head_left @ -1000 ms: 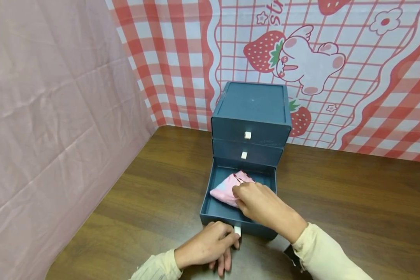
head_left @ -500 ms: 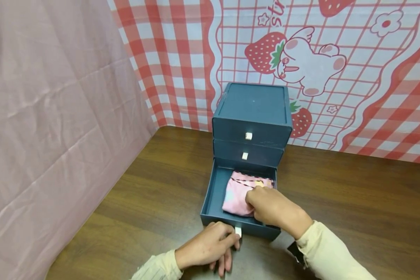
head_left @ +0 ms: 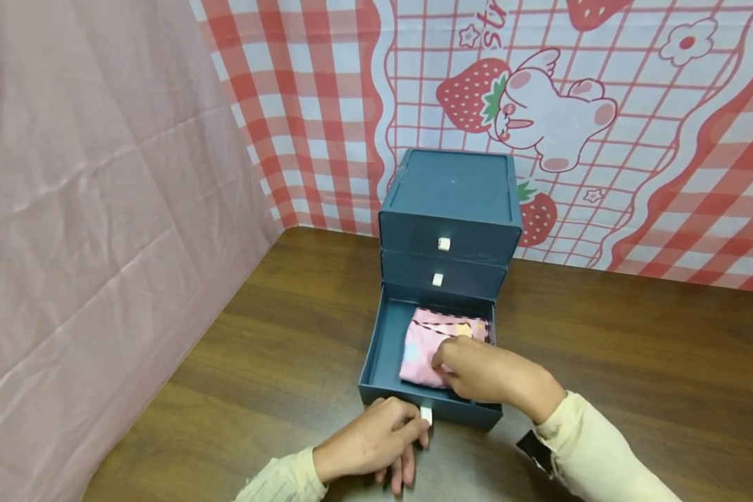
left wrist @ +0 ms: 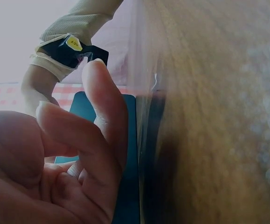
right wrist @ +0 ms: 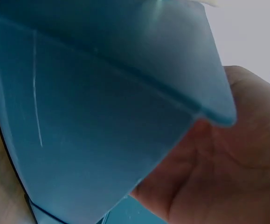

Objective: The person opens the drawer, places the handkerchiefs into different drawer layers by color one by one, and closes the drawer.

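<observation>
- Head view: the right hand (head_left: 496,376) reaches down into the open bottom drawer (head_left: 383,348), its fingers (head_left: 442,359) curled onto the folded pink cloth (head_left: 422,348); whether they pinch it or only press on it I cannot tell.
- The pink cloth lies flat inside that drawer, toward its right side, with a dark-trimmed edge facing the back.
- The left hand (head_left: 367,443) rests on the bench (head_left: 257,348) just in front of the drawer, fingers (head_left: 414,429) curled together around the small white pull tab (head_left: 425,415) at the middle of the drawer's front.
- In the left wrist view the left hand (left wrist: 55,163) shows bent fingers (left wrist: 104,107) lying against the blue drawer front (left wrist: 128,154).
- In the right wrist view the right hand (right wrist: 228,163) sits behind a blue drawer wall (right wrist: 102,116); its fingertips are hidden.
- The drawer belongs to a blue three-drawer box (head_left: 452,192); the two upper drawers are closed, each with a white tab.
- Behind the box hangs a red-checked backdrop (head_left: 602,104) with a strawberry and rabbit print; a plain pink sheet (head_left: 100,209) hangs to the left.
</observation>
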